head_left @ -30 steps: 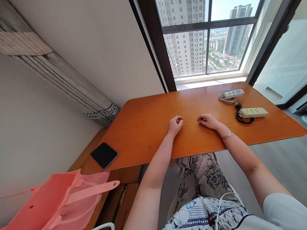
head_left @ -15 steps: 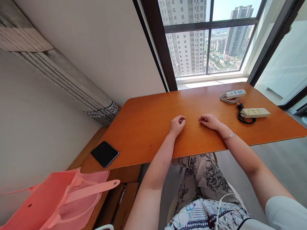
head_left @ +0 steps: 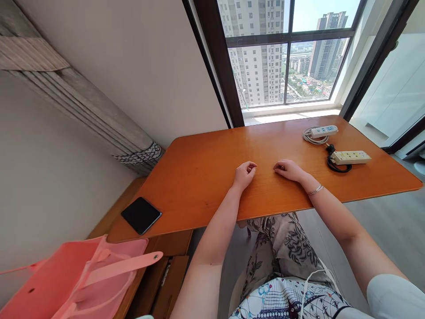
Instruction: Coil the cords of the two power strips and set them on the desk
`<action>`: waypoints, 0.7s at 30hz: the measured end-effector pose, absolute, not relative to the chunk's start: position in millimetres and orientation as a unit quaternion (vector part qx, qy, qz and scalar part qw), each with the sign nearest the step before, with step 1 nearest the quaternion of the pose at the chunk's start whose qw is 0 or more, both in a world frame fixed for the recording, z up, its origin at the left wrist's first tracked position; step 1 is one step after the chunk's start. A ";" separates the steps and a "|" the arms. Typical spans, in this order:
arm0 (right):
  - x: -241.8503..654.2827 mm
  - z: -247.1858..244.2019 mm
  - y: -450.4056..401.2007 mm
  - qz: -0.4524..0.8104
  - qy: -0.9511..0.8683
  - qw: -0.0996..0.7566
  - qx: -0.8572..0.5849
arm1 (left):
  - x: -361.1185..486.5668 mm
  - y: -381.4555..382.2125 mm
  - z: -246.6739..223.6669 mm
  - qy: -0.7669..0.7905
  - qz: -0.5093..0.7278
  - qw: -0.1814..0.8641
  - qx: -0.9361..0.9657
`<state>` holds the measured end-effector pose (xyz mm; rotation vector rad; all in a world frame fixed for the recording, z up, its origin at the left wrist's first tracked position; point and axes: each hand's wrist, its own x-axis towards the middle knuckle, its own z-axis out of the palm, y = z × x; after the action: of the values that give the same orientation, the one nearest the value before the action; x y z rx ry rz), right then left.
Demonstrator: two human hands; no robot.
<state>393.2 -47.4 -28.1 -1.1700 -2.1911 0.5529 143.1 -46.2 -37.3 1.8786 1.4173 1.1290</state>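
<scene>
Loosely curled around nothing, the left hand [head_left: 245, 173] rests on the orange-brown table [head_left: 199, 177], its fingers bent in toward the palm. Just across from it lies the right hand [head_left: 288, 169], back upward, fingers bent and relaxed, also holding nothing; the two hands are apart. Thin bangles [head_left: 315, 190] circle the right wrist. Toward the table's right end, past the right hand, lies a cream power strip [head_left: 351, 157], its black cord [head_left: 338, 171] looped at its left end and the black plug [head_left: 330, 149] just beside the loop. Behind it, nearer the window [head_left: 255, 40], is a white power strip [head_left: 324, 130] beside its coiled pale cable [head_left: 308, 138]. A dark-screened tablet [head_left: 141, 215] lies flat at the table's near left corner, close to a pink bag [head_left: 63, 274].
</scene>
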 end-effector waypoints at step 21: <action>392.4 -3.2 -74.7 0.258 -0.824 0.305 -0.402 | 142.6 -47.1 -38.5 0.524 0.412 0.269 0.695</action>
<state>392.4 -74.7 -3.2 -1.0648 -2.1806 0.6838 142.6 -47.1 -38.5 1.8747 1.4118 1.1106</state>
